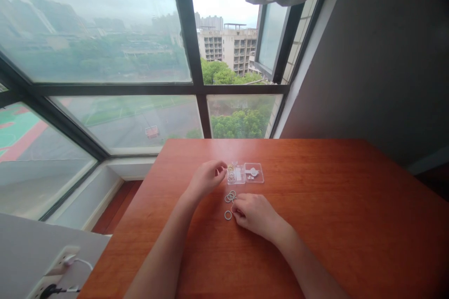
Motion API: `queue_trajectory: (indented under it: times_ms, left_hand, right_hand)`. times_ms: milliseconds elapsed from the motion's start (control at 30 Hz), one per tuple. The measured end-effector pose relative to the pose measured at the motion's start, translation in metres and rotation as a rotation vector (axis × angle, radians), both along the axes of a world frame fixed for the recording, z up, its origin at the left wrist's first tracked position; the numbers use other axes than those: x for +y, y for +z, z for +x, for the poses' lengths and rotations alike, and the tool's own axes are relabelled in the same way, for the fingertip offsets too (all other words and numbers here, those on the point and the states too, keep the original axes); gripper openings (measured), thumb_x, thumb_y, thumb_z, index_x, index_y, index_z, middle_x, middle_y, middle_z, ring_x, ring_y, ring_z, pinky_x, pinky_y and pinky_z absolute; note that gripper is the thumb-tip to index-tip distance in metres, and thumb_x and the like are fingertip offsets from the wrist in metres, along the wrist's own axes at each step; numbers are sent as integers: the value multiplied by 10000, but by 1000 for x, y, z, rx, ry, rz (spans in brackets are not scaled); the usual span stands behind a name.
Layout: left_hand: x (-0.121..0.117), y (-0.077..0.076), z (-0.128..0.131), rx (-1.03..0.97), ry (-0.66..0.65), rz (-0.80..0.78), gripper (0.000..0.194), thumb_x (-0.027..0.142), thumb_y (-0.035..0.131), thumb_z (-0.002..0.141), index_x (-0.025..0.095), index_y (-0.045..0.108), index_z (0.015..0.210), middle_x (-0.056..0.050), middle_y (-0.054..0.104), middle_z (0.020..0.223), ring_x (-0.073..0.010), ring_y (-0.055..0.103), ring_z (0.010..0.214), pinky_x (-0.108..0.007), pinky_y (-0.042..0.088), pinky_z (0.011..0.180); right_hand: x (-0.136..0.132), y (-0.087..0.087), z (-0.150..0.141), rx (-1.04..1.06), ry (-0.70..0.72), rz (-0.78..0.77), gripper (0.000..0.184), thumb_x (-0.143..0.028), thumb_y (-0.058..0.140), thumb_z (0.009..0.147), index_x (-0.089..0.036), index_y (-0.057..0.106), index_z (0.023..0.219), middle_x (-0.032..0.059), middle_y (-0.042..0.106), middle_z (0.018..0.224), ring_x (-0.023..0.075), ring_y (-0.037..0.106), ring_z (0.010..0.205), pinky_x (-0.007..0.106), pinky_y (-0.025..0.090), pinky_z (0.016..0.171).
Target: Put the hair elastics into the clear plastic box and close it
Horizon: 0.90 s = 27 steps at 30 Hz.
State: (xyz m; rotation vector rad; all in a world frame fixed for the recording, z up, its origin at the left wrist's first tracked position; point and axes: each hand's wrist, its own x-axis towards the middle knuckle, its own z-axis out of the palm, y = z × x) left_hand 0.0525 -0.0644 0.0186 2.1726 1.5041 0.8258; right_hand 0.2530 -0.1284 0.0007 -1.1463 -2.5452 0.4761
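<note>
A small clear plastic box [240,180] lies on the table with its hinged lid [260,178] folded open to the right. Gold-coloured rings [230,168] and pale rings [231,178] sit in its left part. My left hand [206,178] is at the box's left edge, thumb and curled fingers closed on it. Nearer to me, several pale grey rings [229,196] overlap in a loose group, and a single ring [228,215] lies apart. My right hand [255,212] is closed beside them, palm down; the edge of a ring shows at its pinched fingertips.
The reddish-brown wooden table [333,196] reaches to the window frame [201,88] at the back. A grey wall [372,70] rises on the right. At lower left, plugs sit in a wall socket [65,261] beyond the table's left edge.
</note>
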Motion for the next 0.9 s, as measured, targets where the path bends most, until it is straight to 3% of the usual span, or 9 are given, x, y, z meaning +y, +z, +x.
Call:
queue_trajectory:
  times_ms: [200, 333, 533, 700, 900]
  left_hand:
    - [-1, 1, 1, -48, -9, -3, 181, 248, 552, 835, 180, 697, 920, -37, 681, 767, -138, 594, 673, -225, 441, 614]
    - [-3, 6, 8, -163, -48, -60, 193, 274, 556, 843, 164, 693, 924, -36, 684, 767, -131, 590, 671, -219, 442, 617]
    - [-8, 14, 17, -299, -193, -269, 266, 372, 557, 857, 142, 690, 844, -27, 673, 748, -133, 570, 686, -218, 444, 618]
    - [-14, 18, 28, -458, -279, -465, 295, 406, 590, 846, 130, 693, 823, -51, 679, 777, -149, 587, 719, -235, 467, 639]
    - [-16, 12, 38, -505, -287, -453, 277, 406, 651, 809, 132, 689, 809, -56, 673, 773, -162, 600, 749, -245, 479, 651]
  right_hand:
    - [3, 4, 4, 376, -3, -167, 138, -116, 571, 748, -196, 675, 790, -23, 601, 692, 92, 511, 599, 189, 373, 575]
    - [11, 7, 8, 542, -88, -220, 73, -163, 589, 767, -175, 657, 744, -28, 568, 630, 90, 474, 554, 191, 371, 536]
    - [21, 3, 15, 571, -272, -41, 96, -169, 581, 785, -182, 635, 707, -32, 518, 591, 105, 467, 548, 215, 375, 546]
    - [21, 3, 18, 526, -318, 88, 149, -232, 545, 849, -197, 632, 733, -15, 513, 618, 121, 470, 565, 234, 392, 574]
    - [17, 6, 17, 447, -328, 151, 172, -245, 529, 871, -204, 655, 762, 3, 540, 650, 129, 497, 592, 233, 392, 583]
